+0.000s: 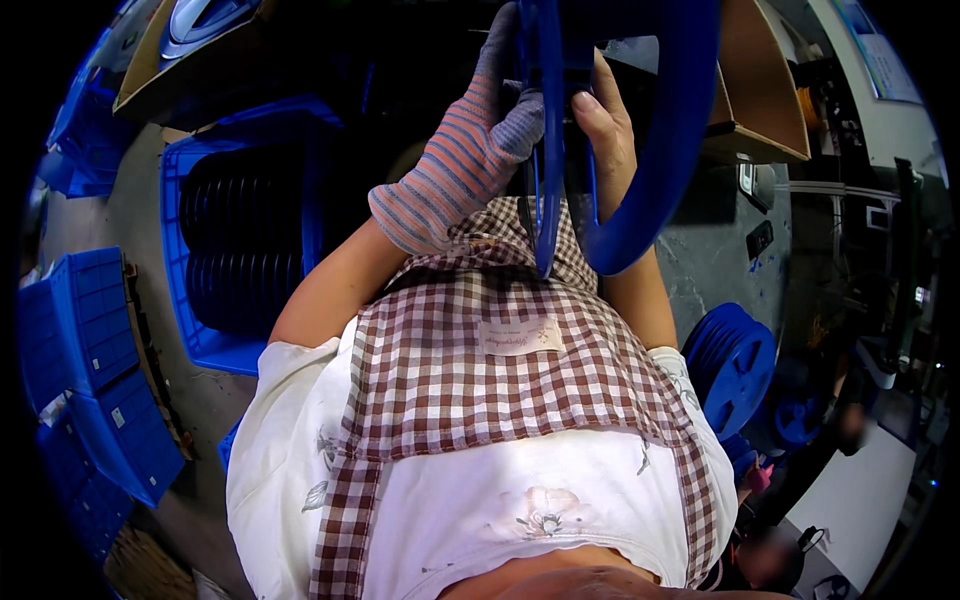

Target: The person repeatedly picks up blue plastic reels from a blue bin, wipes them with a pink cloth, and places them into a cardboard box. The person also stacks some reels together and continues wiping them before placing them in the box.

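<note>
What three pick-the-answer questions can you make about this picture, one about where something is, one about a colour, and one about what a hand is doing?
1. Where is the crate of black discs?
A. On the person's left
B. On the person's right
C. On the person's lap

2. What colour is the big reel?
A. Red
B. Blue
C. Yellow

3. What is the left hand doing?
A. Hanging free
B. Gripping the reel
C. Resting on the crate

Answers:
1 A, the crate sits on the left side of the view.
2 B, the reel is plainly blue.
3 B, the gloved left hand wraps the reel's edge, across from the bare right hand.
</note>
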The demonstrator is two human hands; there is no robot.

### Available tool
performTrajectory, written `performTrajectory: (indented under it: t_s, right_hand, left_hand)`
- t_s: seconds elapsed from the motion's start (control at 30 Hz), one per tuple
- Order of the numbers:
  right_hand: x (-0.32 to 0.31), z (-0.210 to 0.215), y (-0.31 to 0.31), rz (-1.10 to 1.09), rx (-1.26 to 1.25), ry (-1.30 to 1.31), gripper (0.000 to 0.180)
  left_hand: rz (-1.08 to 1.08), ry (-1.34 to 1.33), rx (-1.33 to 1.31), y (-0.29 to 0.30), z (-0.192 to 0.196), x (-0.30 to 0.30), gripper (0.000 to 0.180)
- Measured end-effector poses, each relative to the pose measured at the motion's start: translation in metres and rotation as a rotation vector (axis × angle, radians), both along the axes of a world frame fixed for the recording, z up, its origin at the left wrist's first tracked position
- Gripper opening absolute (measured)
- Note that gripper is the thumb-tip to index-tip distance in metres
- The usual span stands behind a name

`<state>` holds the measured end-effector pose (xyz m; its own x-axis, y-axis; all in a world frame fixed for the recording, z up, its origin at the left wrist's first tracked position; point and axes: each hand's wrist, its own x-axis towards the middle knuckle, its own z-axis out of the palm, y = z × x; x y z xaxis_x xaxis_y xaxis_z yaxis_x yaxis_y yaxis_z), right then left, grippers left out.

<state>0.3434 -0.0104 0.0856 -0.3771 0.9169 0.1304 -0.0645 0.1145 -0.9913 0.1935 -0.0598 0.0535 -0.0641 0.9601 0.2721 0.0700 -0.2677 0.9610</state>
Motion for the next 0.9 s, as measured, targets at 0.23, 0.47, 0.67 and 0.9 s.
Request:
performTrajectory:
  t_s: [0.23, 0.47, 0.67, 0.9]
  right_hand:
    - [-0.003, 0.0, 0.002, 0.027, -0.016, -0.03, 0.067]
    - [-0.005, 0.001, 0.002, 0.039, -0.028, -0.015, 0.067]
    - [-0.001, 0.005, 0.012, 0.106, 0.273, -0.078, 0.068]
    - [0.011, 0.07, 0.032, 0.27, 0.512, -0.525, 0.075]
  left_hand:
    - [-0.018, -0.013, 0.065, -0.004, -0.004, -0.004, 0.07]
    - [-0.038, -0.07, 0.077, -0.011, -0.004, -0.006, 0.065]
    - [-0.088, -0.186, 0.119, -0.009, -0.004, -0.006, 0.061]
    - [0.038, 0.314, 0.339, -0.01, 0.017, -0.058, 0.054]
